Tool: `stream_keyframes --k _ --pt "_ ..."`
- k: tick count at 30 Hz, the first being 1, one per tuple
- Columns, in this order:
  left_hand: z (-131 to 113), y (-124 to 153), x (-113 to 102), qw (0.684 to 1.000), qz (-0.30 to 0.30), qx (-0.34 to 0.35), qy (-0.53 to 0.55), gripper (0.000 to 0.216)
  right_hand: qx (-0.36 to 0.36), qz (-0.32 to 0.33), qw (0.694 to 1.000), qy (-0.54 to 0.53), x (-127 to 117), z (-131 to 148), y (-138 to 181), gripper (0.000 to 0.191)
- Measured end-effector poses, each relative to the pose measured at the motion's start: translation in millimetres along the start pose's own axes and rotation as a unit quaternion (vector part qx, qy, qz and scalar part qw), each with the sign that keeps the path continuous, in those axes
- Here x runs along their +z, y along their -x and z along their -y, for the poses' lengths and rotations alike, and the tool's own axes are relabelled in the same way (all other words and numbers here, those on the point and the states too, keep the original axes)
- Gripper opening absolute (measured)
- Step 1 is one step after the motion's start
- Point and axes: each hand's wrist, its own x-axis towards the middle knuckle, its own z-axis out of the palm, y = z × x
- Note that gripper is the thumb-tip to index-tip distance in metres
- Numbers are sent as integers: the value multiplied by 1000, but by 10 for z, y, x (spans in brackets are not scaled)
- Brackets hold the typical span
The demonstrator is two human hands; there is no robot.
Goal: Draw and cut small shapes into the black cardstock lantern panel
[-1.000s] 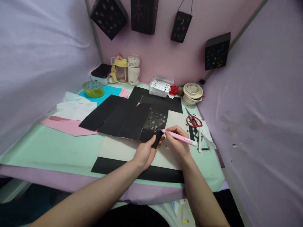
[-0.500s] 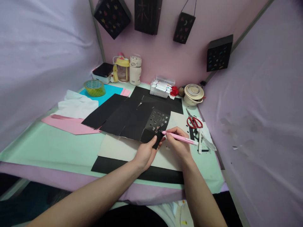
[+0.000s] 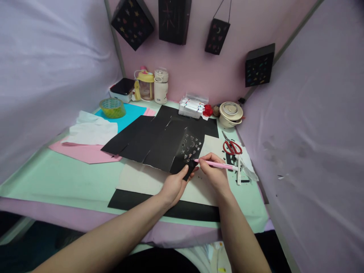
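My left hand (image 3: 174,185) grips the near right corner of a large black card sheet (image 3: 153,146), thumb on top and fingers beneath. The sheet has slits and creases, and its right panel carries several small cut-outs, such as stars, hearts and a moon. Between the fingers of my right hand (image 3: 214,172) is a slim pink pen-style craft knife (image 3: 217,164). Its tip meets the panel just beyond my left thumb, though the blade is too small to make out. Beneath the raised corner lies a cream board (image 3: 142,178), with a black strip (image 3: 127,201) along its near side.
Red-handled scissors (image 3: 232,147), a white stick-like tool (image 3: 239,172) and black scraps lie at the right. Tape (image 3: 112,108), white tissue (image 3: 91,129) and pink paper (image 3: 85,153) are at the left. Markers (image 3: 192,107), bottles and a lidded bowl (image 3: 231,113) stand behind; black boxes hang above.
The whole view shifts slightly. The black sheet's left part lies a little differently and its right panel has tilted slightly. Both hands keep their grips, with the knife tip still at the cut-out panel.
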Motion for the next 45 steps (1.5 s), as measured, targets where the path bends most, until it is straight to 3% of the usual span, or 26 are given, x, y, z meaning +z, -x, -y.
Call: stream_keyframes --k 10,19,23,25,27,30,35,45 --pt "18 0 -14 1000 6 1 -10 41 16 9 1000 -7 5 -22 19 7" --pt "3 9 -2 1000 8 -9 -11 35 -40 -30 999 2 -29 -31 16 14" --pt "-19 31 11 1000 12 -14 -9 26 -71 -86 989 -97 -70 -119 -35 9" --pt "-45 43 21 999 24 -21 -5 24 -53 -107 982 -145 -81 -139 -55 19" --pt "-75 54 34 999 39 -32 1 21 -30 -80 985 -149 -82 -147 -64 29" --pt "-115 71 54 997 57 -47 6 20 -1 -2 988 -152 -66 -165 -64 23" --pt "-131 89 72 996 68 -57 9 22 55 115 948 -291 -22 -209 -70 20" --pt "-91 84 65 997 53 -59 5 15 63 145 941 -299 -4 -121 -53 27"
